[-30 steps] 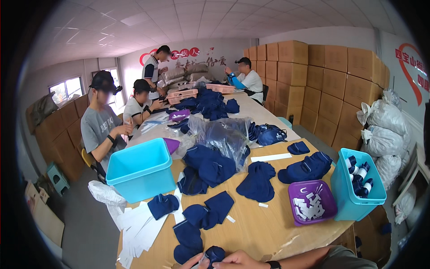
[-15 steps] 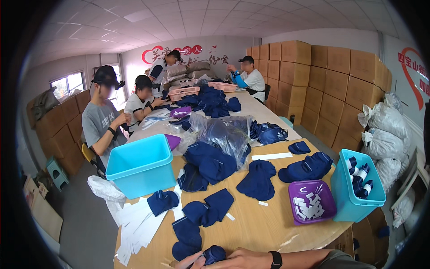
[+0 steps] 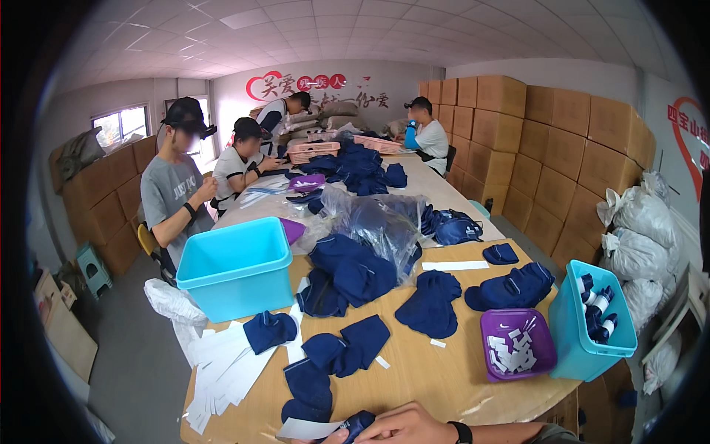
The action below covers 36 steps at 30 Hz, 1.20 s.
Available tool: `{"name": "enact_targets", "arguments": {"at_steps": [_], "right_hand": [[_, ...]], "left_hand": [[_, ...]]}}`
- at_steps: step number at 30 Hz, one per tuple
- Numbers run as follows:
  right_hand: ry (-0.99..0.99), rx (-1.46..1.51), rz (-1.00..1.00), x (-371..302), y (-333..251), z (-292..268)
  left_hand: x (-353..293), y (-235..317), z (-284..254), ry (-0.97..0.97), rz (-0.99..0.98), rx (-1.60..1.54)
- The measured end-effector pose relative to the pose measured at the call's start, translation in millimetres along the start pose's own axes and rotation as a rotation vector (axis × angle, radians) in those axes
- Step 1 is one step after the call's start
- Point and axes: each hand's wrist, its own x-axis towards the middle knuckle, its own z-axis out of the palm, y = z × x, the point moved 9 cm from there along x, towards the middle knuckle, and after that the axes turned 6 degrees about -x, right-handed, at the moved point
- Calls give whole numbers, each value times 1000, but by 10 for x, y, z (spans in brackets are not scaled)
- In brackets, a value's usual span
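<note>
At the near edge of the table, a small rolled navy cloth bundle (image 3: 358, 424) is between my hands. My left hand (image 3: 336, 437), mostly cut off by the lower edge, closes on the bundle's left side. A white paper strip (image 3: 307, 429) sticks out leftward beside it. My right hand (image 3: 407, 425), with a dark band on the wrist, presses its fingers on the bundle's right side. Just beyond lie soft navy cloth pieces (image 3: 307, 388), bent and curved. Left of these, a fan of white paper strips (image 3: 222, 377) lies under a folded navy piece (image 3: 269, 331).
A turquoise bin (image 3: 235, 270) stands at left. At right are a purple basket (image 3: 518, 344) of white slips and a turquoise bin (image 3: 595, 325) holding banded navy rolls. Clear plastic (image 3: 377, 226) covers a navy heap. Several people sit or stand around the far table; cartons (image 3: 547, 148) line the wall.
A white paper strip now shows at my left hand beside the bundle. My right hand has shifted slightly right. The view has tilted a little; a far person at left leans lower.
</note>
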Motion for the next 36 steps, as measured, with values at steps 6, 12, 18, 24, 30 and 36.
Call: {"name": "enact_targets", "arguments": {"at_steps": [6,12,18,24,30,36], "right_hand": [[88,-3,30,17,-12,-109],[77,-178,-139,64,-77,-130],[-34,179,205,-2,132,22],[-149,59,36,13,130,35],[-100,160,10,60,172,-11],[-137,180,47,60,263,-1]], "left_hand": [[-26,27,134,-98,-24,56],[-64,159,206,-132,28,191],[-68,183,247,-218,69,169],[10,118,240,-318,135,322],[49,99,233,-332,295,321],[23,48,255,-361,311,313]]}}
